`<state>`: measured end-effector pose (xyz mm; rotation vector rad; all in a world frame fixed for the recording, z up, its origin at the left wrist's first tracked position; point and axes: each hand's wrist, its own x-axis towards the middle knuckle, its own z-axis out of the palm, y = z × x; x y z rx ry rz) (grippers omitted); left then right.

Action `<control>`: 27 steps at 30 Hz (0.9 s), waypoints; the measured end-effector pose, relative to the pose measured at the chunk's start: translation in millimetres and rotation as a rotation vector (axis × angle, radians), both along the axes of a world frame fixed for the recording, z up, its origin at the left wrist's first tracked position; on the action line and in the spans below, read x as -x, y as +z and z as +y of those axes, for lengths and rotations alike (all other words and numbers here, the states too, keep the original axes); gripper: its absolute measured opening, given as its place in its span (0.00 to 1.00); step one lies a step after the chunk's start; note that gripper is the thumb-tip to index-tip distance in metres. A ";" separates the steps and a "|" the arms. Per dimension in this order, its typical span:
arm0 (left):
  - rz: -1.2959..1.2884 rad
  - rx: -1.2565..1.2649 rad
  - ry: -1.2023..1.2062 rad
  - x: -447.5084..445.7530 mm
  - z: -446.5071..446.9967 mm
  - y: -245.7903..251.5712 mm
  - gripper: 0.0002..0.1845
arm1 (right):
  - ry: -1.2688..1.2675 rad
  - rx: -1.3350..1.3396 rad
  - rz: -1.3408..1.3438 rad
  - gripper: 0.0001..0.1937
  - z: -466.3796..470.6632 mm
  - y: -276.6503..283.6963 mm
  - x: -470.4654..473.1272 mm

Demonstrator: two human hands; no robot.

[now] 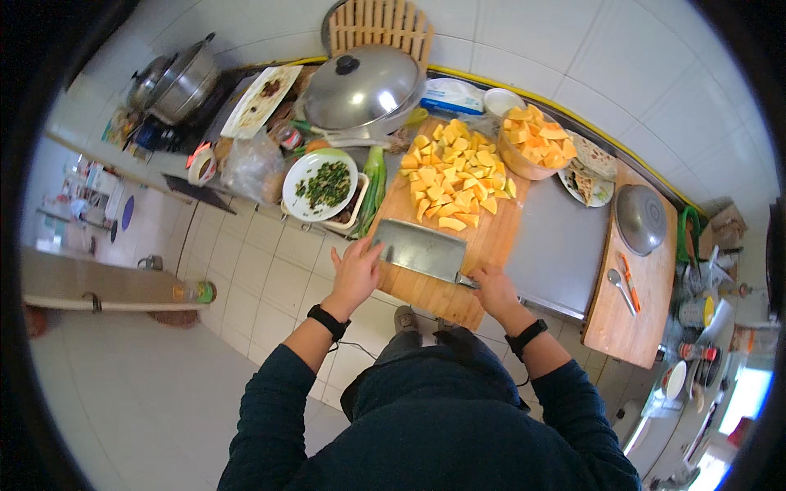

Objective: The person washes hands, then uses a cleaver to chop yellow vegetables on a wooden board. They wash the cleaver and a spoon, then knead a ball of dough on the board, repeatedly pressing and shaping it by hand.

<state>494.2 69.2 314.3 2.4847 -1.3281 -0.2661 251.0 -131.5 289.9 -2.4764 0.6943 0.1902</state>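
A wide-bladed Chinese cleaver lies flat across the near part of a wooden cutting board. My right hand is closed around the end of its handle. At the blade's left end is my left hand, fingers apart and holding nothing; whether a fingertip touches the blade, I cannot tell. Beyond the cleaver, a pile of cut orange pumpkin pieces covers the far half of the board. More pumpkin chunks fill a translucent bowl at the board's far right corner.
Left of the board are scallions, a white plate of chopped greens and a lidded wok. To the right sit a plate of flatbread and a second wooden board with an upturned metal bowl, a spoon and an orange-handled peeler.
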 end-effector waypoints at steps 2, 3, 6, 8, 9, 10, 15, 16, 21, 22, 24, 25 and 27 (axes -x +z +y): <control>0.010 -0.075 -0.067 -7.7 -7.0 3.8 0.24 | -0.019 0.030 0.018 0.22 3.4 2.8 0.0; 0.022 -0.077 -0.101 -9.7 -10.0 5.2 0.24 | -0.026 0.038 0.002 0.22 4.8 3.3 0.4; 0.024 -0.166 -0.203 -14.0 -18.0 8.2 0.23 | -0.026 0.090 -0.054 0.21 7.3 1.7 0.9; -0.016 -0.260 -0.282 -16.2 -23.0 8.3 0.22 | -0.032 0.080 -0.051 0.21 6.4 0.0 2.2; -0.001 -0.288 -0.298 -16.6 -24.9 7.7 0.22 | -0.042 0.043 -0.031 0.21 5.8 -0.8 3.1; -0.002 -0.313 -0.314 -16.7 -26.8 7.1 0.22 | -0.043 0.012 -0.004 0.21 4.7 -1.2 4.4; -0.044 -0.411 -0.372 -14.5 -33.8 5.2 0.21 | 0.005 0.038 -0.071 0.22 -0.8 -2.5 13.5; -0.040 -0.433 -0.380 -14.1 -34.4 5.6 0.22 | 0.004 0.041 -0.068 0.22 -0.8 -3.2 14.7; -0.033 -0.539 -0.389 -9.1 -35.2 5.2 0.24 | 0.030 0.120 -0.067 0.21 5.4 -10.1 16.7; -0.044 -0.543 -0.388 -7.4 -34.9 4.0 0.24 | 0.041 0.127 -0.066 0.21 6.4 -11.4 16.7; -0.056 -0.556 -0.370 -3.3 -35.0 0.5 0.25 | 0.000 0.109 -0.081 0.20 7.2 -12.9 16.8; -0.064 -0.573 -0.357 -1.7 -34.4 -1.1 0.25 | -0.014 0.099 -0.097 0.20 7.2 -13.3 16.7; -0.094 -0.573 -0.356 1.3 -33.5 -4.2 0.25 | -0.032 0.075 -0.075 0.21 6.6 -13.5 16.2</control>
